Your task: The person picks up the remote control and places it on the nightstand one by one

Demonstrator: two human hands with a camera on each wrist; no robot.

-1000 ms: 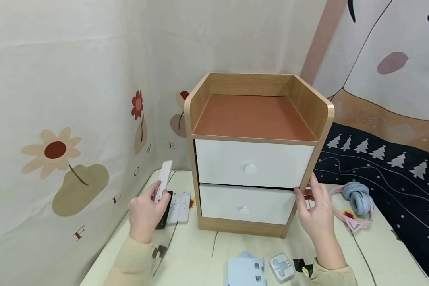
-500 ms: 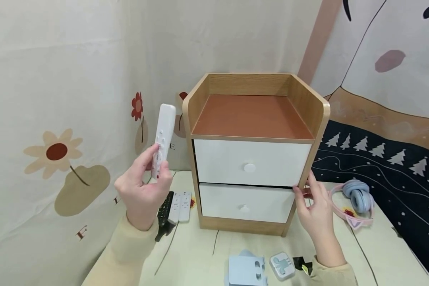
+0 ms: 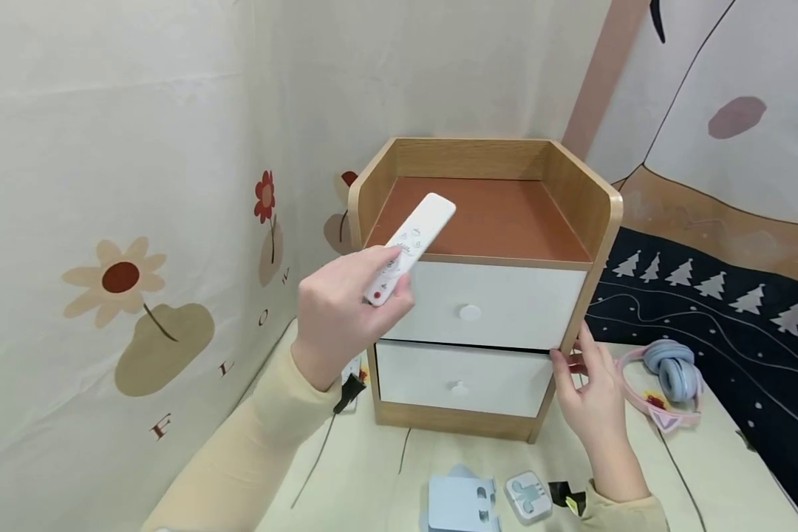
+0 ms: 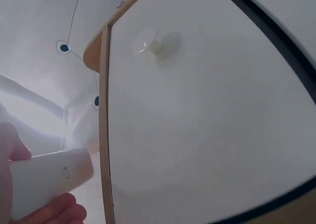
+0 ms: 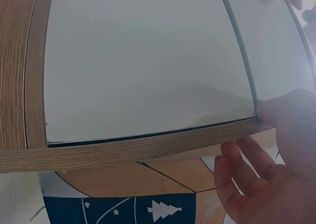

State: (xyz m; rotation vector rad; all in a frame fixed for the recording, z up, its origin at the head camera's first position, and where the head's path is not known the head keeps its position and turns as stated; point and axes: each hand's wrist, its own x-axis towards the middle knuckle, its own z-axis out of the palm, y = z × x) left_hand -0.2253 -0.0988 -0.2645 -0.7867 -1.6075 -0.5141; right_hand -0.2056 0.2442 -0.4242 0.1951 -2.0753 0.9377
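Note:
My left hand (image 3: 342, 310) pinches a white remote control (image 3: 420, 225) by its lower end, thumb on its button face. A red button shows near my thumb. The remote is tilted up to the right and overlaps the brown top shelf (image 3: 505, 214) of a small wooden cabinet (image 3: 367, 181). In the left wrist view the back of the remote (image 4: 49, 177) is beside the cabinet front. My right hand (image 3: 595, 399) holds the cabinet's right side panel, thumb at the front edge by the gap between upper drawer (image 3: 519, 303) and lower drawer (image 3: 499, 380). Both drawers look pushed in.
Pink headphones (image 3: 668, 421) with blue ear cups lie right of the cabinet. In front are a pale blue holder (image 3: 462, 506) and a square earphone case (image 3: 528, 496). White remotes (image 3: 350, 369) left of the cabinet are mostly hidden behind my left arm.
My left hand has lifted the remote from low on the left, then carried it right to the cabinet front and tilted it rightward. My right hand has stayed on the side panel.

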